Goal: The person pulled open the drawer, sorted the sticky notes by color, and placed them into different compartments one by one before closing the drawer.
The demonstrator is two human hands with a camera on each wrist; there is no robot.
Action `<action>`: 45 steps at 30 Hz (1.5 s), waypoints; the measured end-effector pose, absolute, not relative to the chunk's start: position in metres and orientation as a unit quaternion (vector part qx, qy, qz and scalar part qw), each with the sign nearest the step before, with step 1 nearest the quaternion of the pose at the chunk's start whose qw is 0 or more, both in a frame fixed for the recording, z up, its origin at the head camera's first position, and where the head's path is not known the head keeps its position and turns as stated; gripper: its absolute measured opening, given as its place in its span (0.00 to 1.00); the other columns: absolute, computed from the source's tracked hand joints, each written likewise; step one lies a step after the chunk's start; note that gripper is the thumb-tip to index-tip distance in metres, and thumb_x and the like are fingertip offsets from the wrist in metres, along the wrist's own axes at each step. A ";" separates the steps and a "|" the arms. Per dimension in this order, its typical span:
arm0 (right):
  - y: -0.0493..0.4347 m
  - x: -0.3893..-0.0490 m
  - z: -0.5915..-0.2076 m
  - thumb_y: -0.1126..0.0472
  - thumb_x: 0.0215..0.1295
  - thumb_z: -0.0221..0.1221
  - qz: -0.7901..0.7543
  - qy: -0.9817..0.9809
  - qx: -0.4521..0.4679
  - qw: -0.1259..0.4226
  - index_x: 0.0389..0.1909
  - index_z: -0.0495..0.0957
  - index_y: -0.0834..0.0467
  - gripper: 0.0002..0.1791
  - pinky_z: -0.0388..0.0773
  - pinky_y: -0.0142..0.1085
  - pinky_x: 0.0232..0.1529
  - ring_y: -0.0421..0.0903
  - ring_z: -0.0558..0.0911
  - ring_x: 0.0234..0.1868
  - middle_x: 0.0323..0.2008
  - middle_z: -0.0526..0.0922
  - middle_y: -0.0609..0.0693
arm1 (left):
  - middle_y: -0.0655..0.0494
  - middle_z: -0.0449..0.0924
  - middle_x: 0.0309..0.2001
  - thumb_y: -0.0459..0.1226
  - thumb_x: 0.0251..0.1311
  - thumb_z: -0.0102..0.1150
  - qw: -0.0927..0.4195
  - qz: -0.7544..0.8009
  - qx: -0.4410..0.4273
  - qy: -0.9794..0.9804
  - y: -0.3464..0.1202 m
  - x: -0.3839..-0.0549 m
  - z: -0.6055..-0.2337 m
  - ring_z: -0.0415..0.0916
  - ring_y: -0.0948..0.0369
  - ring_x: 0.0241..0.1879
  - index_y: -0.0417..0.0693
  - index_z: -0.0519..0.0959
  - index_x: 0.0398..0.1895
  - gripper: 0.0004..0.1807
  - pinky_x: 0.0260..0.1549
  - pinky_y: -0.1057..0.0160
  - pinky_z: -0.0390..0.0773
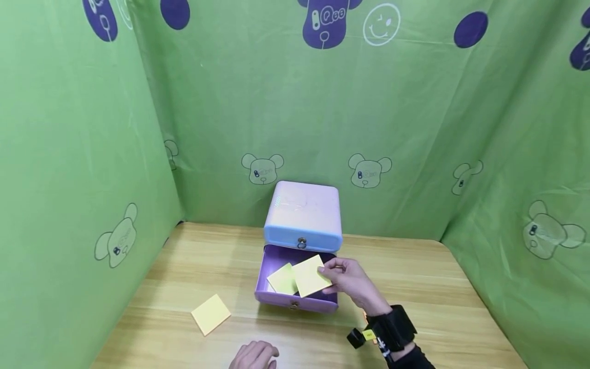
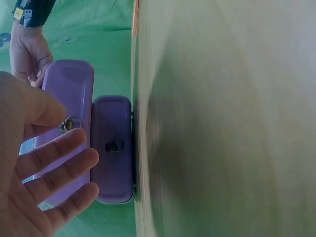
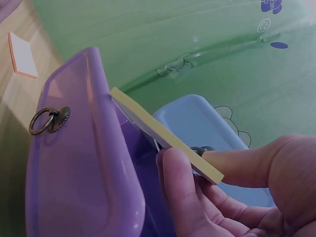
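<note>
My right hand [image 1: 352,282] pinches a yellow sticky-note pad [image 1: 311,275] between thumb and fingers, over the pulled-out purple drawer [image 1: 264,271]. In the right wrist view the pad tilts, its far corner right at the drawer's front rim. A second yellow pad [image 1: 281,279] lies inside the drawer, partly covered by the held one. On the table to the left rests a yellow-orange pad [image 1: 211,314]. My left hand [image 1: 254,356] hangs near the front of the table with loosely bent fingers, holding nothing; the left wrist view shows its fingers spread before the drawer fronts.
The small drawer cabinet [image 1: 306,202] stands near the back of the wooden table [image 1: 184,256], its blue upper drawer front [image 1: 281,234] pushed in. Below the pulled-out drawer is another purple drawer front [image 2: 111,173]. Green printed cloth [image 1: 313,113] hangs around the table.
</note>
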State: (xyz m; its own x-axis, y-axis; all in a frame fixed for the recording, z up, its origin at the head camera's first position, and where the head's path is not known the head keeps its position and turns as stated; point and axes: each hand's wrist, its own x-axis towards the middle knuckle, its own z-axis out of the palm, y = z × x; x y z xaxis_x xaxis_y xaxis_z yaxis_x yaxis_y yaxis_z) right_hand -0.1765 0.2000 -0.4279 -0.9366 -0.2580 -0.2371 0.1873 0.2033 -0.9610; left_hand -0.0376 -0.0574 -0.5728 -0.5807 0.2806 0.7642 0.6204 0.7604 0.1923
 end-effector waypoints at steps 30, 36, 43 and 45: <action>0.186 -0.183 -0.455 0.67 0.72 0.56 -0.651 0.731 0.000 0.205 0.58 0.71 0.78 0.21 0.88 0.31 0.38 0.42 0.86 0.31 0.45 0.79 0.58 | 0.72 0.79 0.29 0.36 0.36 0.71 0.361 -0.223 -0.271 -0.864 -0.059 -0.038 -0.582 0.73 0.74 0.29 0.59 0.79 0.29 0.15 0.30 0.81 0.65; 0.183 -0.185 -0.457 0.68 0.72 0.56 -0.656 0.726 0.009 0.205 0.62 0.66 0.80 0.24 0.88 0.32 0.38 0.41 0.87 0.28 0.42 0.81 0.59 | 0.74 0.78 0.30 0.38 0.38 0.73 0.348 -0.225 -0.269 -0.870 -0.059 -0.036 -0.582 0.72 0.75 0.31 0.61 0.79 0.31 0.15 0.32 0.80 0.65; 0.181 -0.187 -0.455 0.69 0.71 0.56 -0.638 0.743 0.005 0.203 0.65 0.63 0.78 0.27 0.89 0.35 0.38 0.43 0.87 0.28 0.40 0.82 0.63 | 0.73 0.79 0.30 0.37 0.39 0.68 0.351 -0.208 -0.274 -0.871 -0.059 -0.040 -0.581 0.72 0.75 0.29 0.61 0.79 0.30 0.12 0.31 0.79 0.66; 0.181 -0.187 -0.455 0.69 0.71 0.57 -0.633 0.747 -0.002 0.204 0.66 0.62 0.78 0.28 0.89 0.36 0.38 0.43 0.88 0.28 0.40 0.83 0.64 | 0.73 0.78 0.29 0.37 0.38 0.69 0.357 -0.205 -0.274 -0.869 -0.059 -0.040 -0.581 0.72 0.75 0.29 0.61 0.79 0.30 0.13 0.30 0.79 0.66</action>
